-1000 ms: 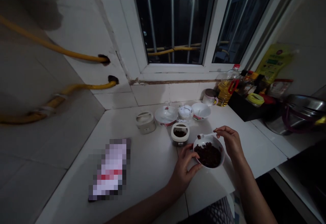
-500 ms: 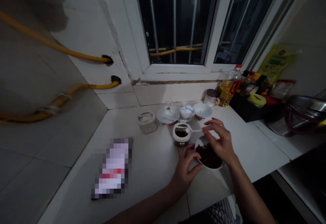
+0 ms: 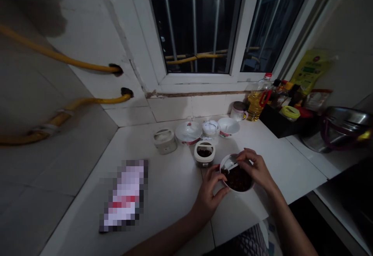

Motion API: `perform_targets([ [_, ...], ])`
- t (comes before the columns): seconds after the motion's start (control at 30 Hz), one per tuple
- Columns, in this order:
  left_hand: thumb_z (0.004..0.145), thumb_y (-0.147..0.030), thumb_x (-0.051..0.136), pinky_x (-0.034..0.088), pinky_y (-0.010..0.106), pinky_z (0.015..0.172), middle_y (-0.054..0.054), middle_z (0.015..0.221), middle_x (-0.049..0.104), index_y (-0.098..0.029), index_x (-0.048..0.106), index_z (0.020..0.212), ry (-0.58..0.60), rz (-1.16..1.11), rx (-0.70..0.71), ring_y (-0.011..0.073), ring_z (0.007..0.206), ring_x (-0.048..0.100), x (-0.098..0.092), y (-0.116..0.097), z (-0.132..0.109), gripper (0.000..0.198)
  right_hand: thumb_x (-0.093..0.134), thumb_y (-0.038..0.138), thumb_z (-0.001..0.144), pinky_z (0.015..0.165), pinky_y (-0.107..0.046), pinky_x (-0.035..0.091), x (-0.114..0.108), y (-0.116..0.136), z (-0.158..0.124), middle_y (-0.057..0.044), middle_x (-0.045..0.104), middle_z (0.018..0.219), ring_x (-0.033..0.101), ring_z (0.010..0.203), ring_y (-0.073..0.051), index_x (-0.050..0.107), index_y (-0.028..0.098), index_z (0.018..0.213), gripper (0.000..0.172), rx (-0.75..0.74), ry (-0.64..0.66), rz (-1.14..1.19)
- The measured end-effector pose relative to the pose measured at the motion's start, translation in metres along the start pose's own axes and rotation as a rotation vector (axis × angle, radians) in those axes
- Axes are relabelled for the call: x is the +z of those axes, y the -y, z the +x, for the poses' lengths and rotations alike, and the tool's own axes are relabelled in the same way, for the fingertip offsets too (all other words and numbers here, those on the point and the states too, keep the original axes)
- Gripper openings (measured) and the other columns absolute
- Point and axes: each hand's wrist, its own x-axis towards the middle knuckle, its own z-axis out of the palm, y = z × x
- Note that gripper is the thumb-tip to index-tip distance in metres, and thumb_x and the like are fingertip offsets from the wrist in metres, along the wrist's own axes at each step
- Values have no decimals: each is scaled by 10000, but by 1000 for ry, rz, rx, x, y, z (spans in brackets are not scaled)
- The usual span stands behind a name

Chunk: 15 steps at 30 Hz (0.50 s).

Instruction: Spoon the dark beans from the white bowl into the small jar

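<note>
On the countertop [image 3: 175, 186], a bowl [image 3: 243, 182] with a spoon [image 3: 231, 166] in it. Just behind-left of the bowl, an open jar [image 3: 204, 153]; farther behind, a row of dishes [image 3: 189, 132]; behind-right, an oil bottle [image 3: 256, 102]; far left, a packet [image 3: 125, 195].

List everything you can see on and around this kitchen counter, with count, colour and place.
bowl of dark food: one, white, counter front
spoon: one, white, in that bowl
open jar: one, white, dark contents, behind the bowl
lidded jar: one, white, left of the open jar
patterned bowls: two, white with red, back row
mug: one, white, back by the wall
oil bottle: one, yellow, red cap, back right
tray: one, black, holding bottles, right
pot: one, steel, far right
hoses: two, yellow, left wall
flat packet: one, white and red, counter left
left hand: one, fingers on the bowl's rim
right hand: one, fingers pinching the spoon
</note>
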Motion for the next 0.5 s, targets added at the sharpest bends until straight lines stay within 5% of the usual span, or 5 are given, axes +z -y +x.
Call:
perform_targets([
  [0.2,840,-269,645,430,424,1016,112,1240,517,-221,635,926,-18,-30,-8,278,1222,501,0,-4,1,99,642,290,628,692,-322,431,-3,1,1,-3,620,599,556,644,-190,658,213,595,84,239,-128,188],
  [0.5,843,-262,641,419,430,1029,106,1246,505,-220,632,934,-10,-29,-13,273,1228,494,0,-3,0,101,654,267,581,583,-279,400,-9,-6,-3,3,608,550,510,566,-157,676,206,588,65,324,-201,263],
])
